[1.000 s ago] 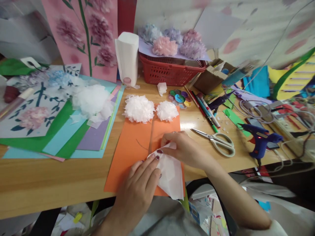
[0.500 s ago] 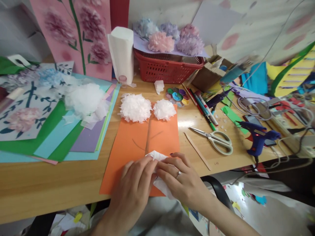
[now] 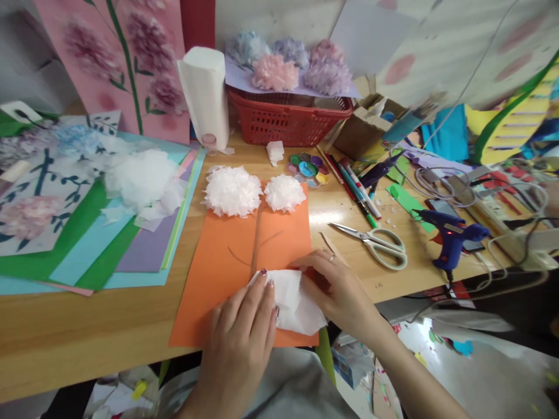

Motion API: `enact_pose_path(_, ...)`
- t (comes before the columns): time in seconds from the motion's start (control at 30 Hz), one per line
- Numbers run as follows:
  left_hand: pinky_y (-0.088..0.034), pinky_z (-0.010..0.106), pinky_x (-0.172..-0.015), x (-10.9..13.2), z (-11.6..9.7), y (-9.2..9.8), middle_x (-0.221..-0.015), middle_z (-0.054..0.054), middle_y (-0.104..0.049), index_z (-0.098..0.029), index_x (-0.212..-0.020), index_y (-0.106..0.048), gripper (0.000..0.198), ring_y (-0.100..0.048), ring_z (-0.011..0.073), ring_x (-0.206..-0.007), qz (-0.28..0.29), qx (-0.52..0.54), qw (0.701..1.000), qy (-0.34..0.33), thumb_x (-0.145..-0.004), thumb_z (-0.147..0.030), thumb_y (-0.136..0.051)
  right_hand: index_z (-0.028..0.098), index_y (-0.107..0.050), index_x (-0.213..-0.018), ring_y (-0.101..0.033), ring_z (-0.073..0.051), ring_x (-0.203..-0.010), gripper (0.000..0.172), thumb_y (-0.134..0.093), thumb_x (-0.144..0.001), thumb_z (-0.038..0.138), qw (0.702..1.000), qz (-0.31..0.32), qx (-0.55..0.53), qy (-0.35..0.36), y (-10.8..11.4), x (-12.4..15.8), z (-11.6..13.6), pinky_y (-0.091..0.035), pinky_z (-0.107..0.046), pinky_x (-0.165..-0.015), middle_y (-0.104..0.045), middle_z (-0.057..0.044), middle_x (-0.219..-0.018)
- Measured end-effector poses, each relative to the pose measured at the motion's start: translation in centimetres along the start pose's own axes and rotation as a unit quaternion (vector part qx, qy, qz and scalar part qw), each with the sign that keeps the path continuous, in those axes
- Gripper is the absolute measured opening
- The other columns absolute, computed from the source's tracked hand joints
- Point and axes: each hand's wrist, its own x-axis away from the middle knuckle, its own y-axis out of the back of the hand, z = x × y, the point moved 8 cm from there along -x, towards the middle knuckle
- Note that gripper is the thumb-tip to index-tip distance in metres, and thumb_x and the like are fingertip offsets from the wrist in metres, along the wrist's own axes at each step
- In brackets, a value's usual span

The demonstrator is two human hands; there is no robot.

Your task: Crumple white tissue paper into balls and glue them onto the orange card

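A piece of white tissue paper (image 3: 294,302) lies, folded or bunched, on the lower part of an orange sheet (image 3: 218,250). My left hand (image 3: 240,326) rests flat on the tissue's left side, fingers stretched and pressing it down. At its upper right edge, my right hand (image 3: 332,279) pinches the paper with curled fingers; the fingertips are partly hidden. Thin dark lines like a stem are drawn on the orange sheet. Two fluffy white paper flowers, a larger one (image 3: 233,191) and a smaller one (image 3: 285,193), sit at its top edge.
White-handled scissors (image 3: 384,247) and a blue glue gun (image 3: 452,238) with cables lie right. Pens (image 3: 358,189) lie behind. Left, loose white tissue pieces (image 3: 142,177) cover coloured sheets (image 3: 140,250). A red basket (image 3: 283,119) and paper roll (image 3: 205,96) stand at the back.
My hands have moved apart, the right one up and to the right. More of the white tissue paper shows between them, spread wider. The view has shifted slightly.
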Motion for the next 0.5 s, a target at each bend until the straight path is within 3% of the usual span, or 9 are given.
enact_pose_path(0.1,-0.044,0.035,-0.073,-0.3,-0.2,0.1,-0.120,0.009,-0.075,-0.015,-0.112,-0.071,0.022,-0.067,0.0217,-0.086,-0.013,0.030,0.999,-0.002,-0.097,-0.018,-0.055,0.021,-0.066,-0.088,-0.064,-0.020,-0.084,0.019,-0.053,-0.089,0.007,0.999,0.025,-0.012,-0.018,0.0,-1.2,-0.3,-0.052,-0.032,-0.074,-0.069,-0.004,-0.088)
enact_pose_path(0.27,-0.044,0.038,-0.079,-0.2,-0.3,0.2,-0.110,-0.001,-0.078,-0.018,-0.109,-0.070,0.022,-0.070,0.0227,-0.097,-0.042,0.051,0.998,-0.010,-0.099,-0.016,-0.051,0.022,-0.065,-0.095,-0.069,-0.018,-0.084,0.015,-0.056,-0.091,0.011,0.995,0.039,-0.092,-0.028,0.1,-1.4,0.0,-0.054,-0.029,-0.072,-0.074,-0.003,-0.092)
enact_pose_path(0.37,-0.045,0.037,-0.086,-0.1,-0.6,-0.1,-0.110,0.002,-0.079,-0.014,-0.109,-0.070,0.022,-0.070,0.0222,-0.104,-0.037,0.082,0.995,-0.041,-0.098,-0.010,-0.052,0.023,-0.066,-0.097,-0.072,-0.017,-0.086,0.017,-0.056,-0.093,0.011,0.992,0.009,-0.128,-0.004,0.0,-0.9,0.4,-0.057,-0.028,-0.074,-0.076,-0.003,-0.092)
enact_pose_path(0.5,-0.048,0.035,-0.086,-0.1,-0.6,-0.1,-0.108,0.006,-0.079,-0.013,-0.111,-0.069,0.021,-0.072,0.0214,-0.099,-0.037,0.099,0.993,-0.044,-0.097,-0.011,-0.053,0.023,-0.067,-0.103,-0.072,-0.016,-0.088,0.021,-0.055,-0.094,0.008,0.991,-0.038,-0.111,0.070,-0.3,0.3,1.2,-0.059,-0.028,-0.079,-0.075,-0.004,-0.095)
